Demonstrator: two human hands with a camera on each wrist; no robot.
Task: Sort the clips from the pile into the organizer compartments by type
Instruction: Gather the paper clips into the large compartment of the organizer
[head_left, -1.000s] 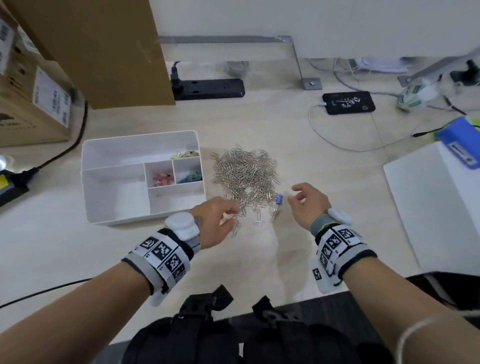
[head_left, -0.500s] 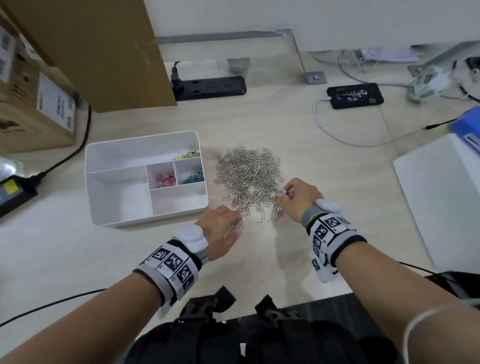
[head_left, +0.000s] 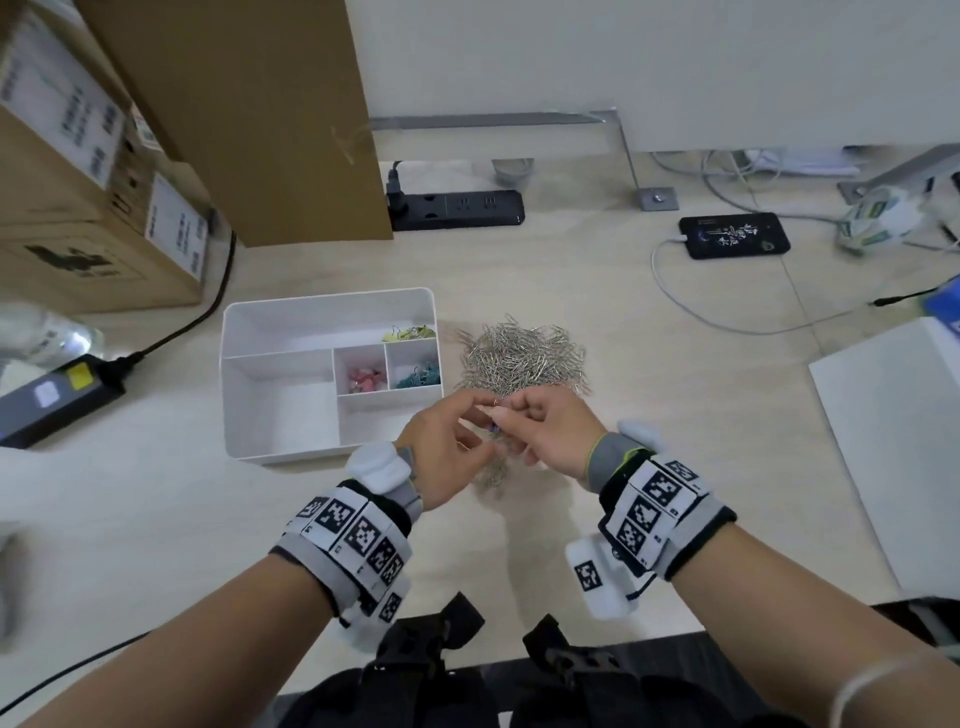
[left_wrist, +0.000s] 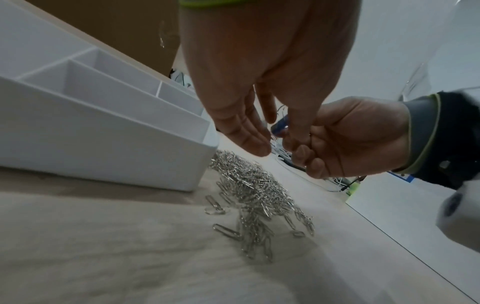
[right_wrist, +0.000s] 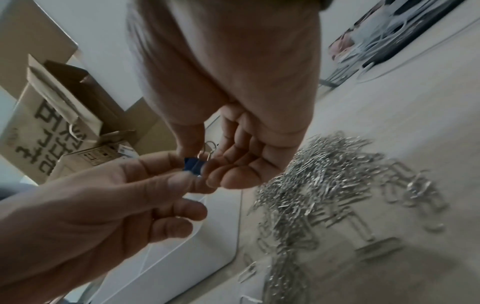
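A small blue binder clip (head_left: 492, 427) (right_wrist: 192, 165) (left_wrist: 279, 126) is held in the air between both hands, just in front of the organizer's near right corner. My left hand (head_left: 480, 415) (left_wrist: 270, 142) pinches its blue body between thumb and forefinger. My right hand (head_left: 506, 415) (right_wrist: 205, 158) pinches its wire handles. The pile of silver paper clips (head_left: 524, 358) (left_wrist: 254, 189) (right_wrist: 324, 181) lies on the desk behind and under the hands. The white organizer (head_left: 327, 299) holds yellow clips (head_left: 410, 332), pink clips (head_left: 366, 376) and teal clips (head_left: 418, 376) in separate compartments.
Cardboard boxes (head_left: 78, 208) and a tall cardboard panel (head_left: 249, 104) stand at the back left. A black power strip (head_left: 457, 208) and a charging phone (head_left: 735, 235) lie behind the pile. A white box (head_left: 893, 441) is at the right, a black adapter (head_left: 52, 395) at the left.
My right hand picked the blue clip from the pile's right edge and carried it left. My left hand rose from the pile's near edge, and now both hands hold the clip together.
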